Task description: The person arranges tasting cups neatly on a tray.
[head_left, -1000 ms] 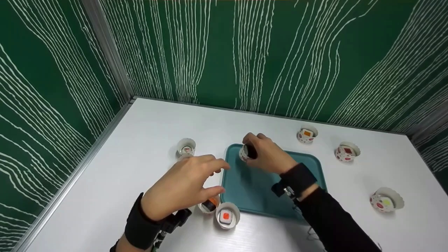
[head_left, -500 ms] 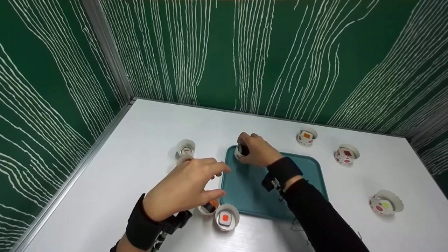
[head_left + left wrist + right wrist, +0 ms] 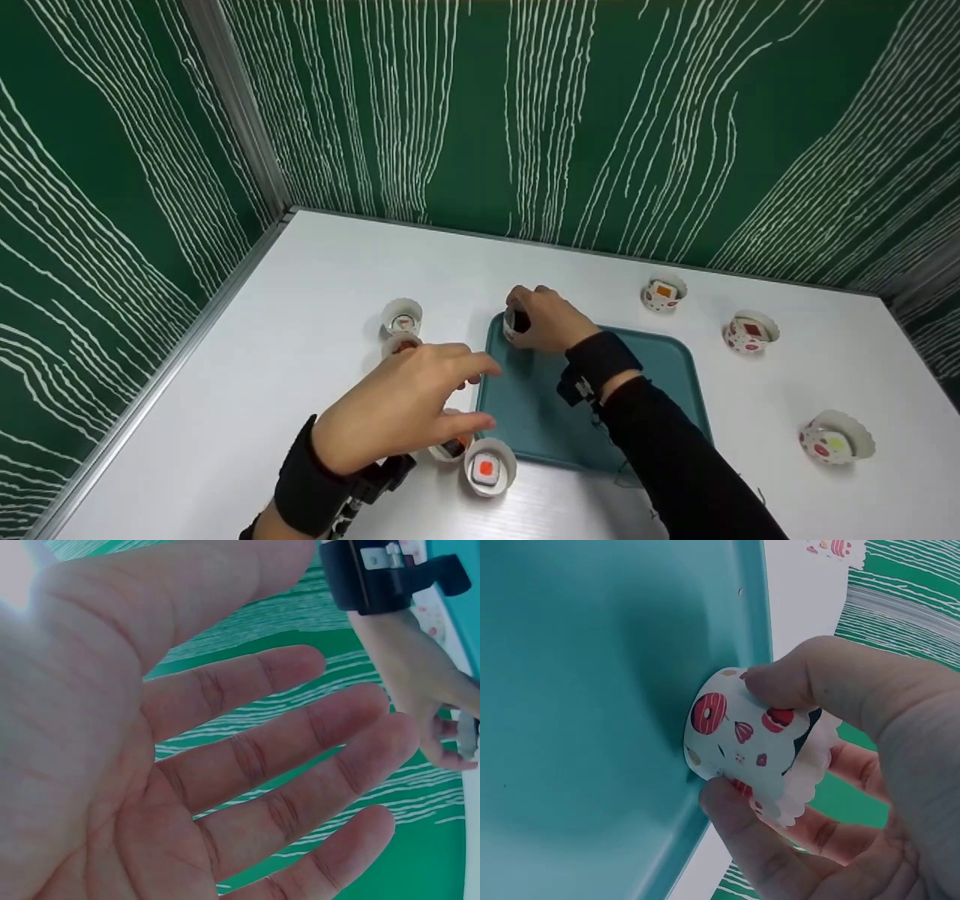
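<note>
Head view: the right grip (image 3: 550, 318) pinches a printed paper cup (image 3: 510, 324), a dark item showing inside, at the far left corner of the teal tray (image 3: 555, 424). Beyond and to the right of this grip, on the white table (image 3: 337, 255), stand an orange-topped cup (image 3: 663, 294), a red-topped cup (image 3: 751, 332) and, nearer the person, a yellow-topped cup (image 3: 835, 439). The left grip (image 3: 405, 401), unclosed and holding nothing, partly hides a brown-filled cup (image 3: 403, 343) beyond it and a dark-and-orange-filled cup (image 3: 451, 448) beneath its thumb; a red-and-white square-filled cup (image 3: 489, 469) sits just beside the latter.

Left wrist view: the left grip's fingers (image 3: 281, 814) lie extended and apart before the green, white-lined wall (image 3: 420, 870).

Right wrist view: thumb and fingertips press the held cup's sides; the tray's rim runs just beside it. Whether its base touches the tray cannot be told.
</note>
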A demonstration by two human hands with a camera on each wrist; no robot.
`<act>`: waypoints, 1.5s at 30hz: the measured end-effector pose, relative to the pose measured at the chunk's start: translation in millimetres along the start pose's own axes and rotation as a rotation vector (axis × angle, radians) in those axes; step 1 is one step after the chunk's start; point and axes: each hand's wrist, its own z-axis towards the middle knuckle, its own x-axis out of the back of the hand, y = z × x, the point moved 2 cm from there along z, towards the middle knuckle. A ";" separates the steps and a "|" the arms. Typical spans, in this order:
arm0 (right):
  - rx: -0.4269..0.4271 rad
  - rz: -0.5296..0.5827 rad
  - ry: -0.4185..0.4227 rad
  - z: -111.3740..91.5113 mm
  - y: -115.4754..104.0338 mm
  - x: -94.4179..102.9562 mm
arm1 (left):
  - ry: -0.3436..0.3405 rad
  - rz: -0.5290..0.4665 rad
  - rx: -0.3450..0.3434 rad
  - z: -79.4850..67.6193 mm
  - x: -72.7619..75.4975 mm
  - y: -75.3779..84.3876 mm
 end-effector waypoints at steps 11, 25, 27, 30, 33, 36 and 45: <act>0.023 -0.018 -0.002 1.3 -0.8 -1.9 | -0.032 -0.014 0.023 1.9 -1.9 -0.2; 0.018 0.019 0.029 -15.5 4.0 5.7 | -0.036 -0.022 0.028 3.5 -3.9 -1.6; 0.012 0.023 0.038 -20.4 5.8 8.4 | -0.040 -0.026 0.038 3.5 -3.5 -2.4; -0.010 0.039 0.051 -28.2 9.3 12.9 | -0.030 -0.024 0.027 3.4 -3.0 -3.3; -0.016 0.031 0.063 -35.2 13.3 16.1 | -0.019 -0.018 0.016 3.6 -3.1 -4.8; -0.020 0.006 0.082 -42.7 16.0 19.1 | -0.017 -0.009 0.020 3.4 -2.9 -6.8; -0.026 0.005 0.133 -65.4 15.0 30.5 | -0.001 -0.010 0.076 1.5 1.7 -17.3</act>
